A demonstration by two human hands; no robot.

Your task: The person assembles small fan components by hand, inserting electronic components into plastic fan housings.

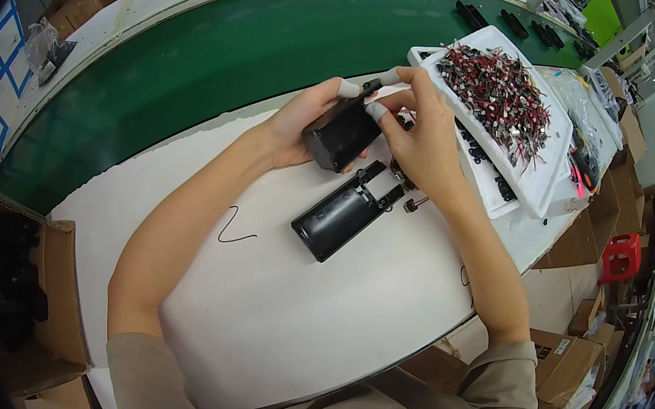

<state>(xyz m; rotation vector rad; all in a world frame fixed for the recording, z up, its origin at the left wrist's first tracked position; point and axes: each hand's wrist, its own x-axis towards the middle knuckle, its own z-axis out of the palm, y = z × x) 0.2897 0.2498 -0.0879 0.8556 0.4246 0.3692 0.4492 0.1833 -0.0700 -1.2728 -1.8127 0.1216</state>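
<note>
My left hand (302, 124) is wrapped round a black plastic housing (343, 134), raised and tilted above the table. My right hand (422, 130) has its thumb and index finger closed at the housing's far end; any small part between them is hidden. White finger covers sit on fingertips of both hands. Below them, a matching black housing half (345, 216) lies on the white sheet, with a cut-out at its upper end. A small connector with red and black wires (412, 205) is beside it, under my right wrist.
A white foam tray (546, 186) heaped with red-and-black wired parts (497, 99) overlaps another foam tray (474, 177) of black pieces. Black housings (472, 15) stand along the green belt (223, 53). A thin black wire (235, 236) lies left; a cardboard box (71, 296) stands lower left.
</note>
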